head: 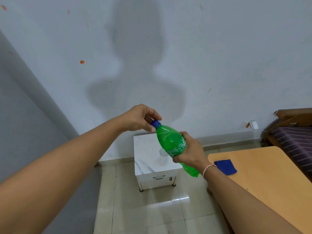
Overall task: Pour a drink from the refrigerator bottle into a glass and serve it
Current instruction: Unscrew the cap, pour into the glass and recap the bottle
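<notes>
Bottle (172,144), green, is being held tilted in mid-air above the small white table (148,154), its blue cap (155,124) pointing up and to the left. The left hand's (140,119) fingers (156,116) are pinching the cap, thumb below and fingertips curled over the top. The right hand (190,149) is wrapping its fingers round the labelled middle of the bottle, gripping it firmly, with the base sticking out below the wrist.

The cap is sitting on the neck, so I judge the bottle is out of the refrigerator but not yet open: the unscrewing step is under way. A clear glass (163,152) is standing on the table, half hidden behind the bottle; whether it holds any drink cannot be told, though it looks empty. Uncapping, pouring and serving are all left to do.

For room, the glass is standing near the table's right edge, so a knock from the bottle base could push it off. A wooden table (263,179) with a blue cloth (225,166) is lying just right of the right forearm, limiting swing that way. The wall (202,65) is close behind the white table. The floor (143,208) in front and the space to the left are offering open room.
</notes>
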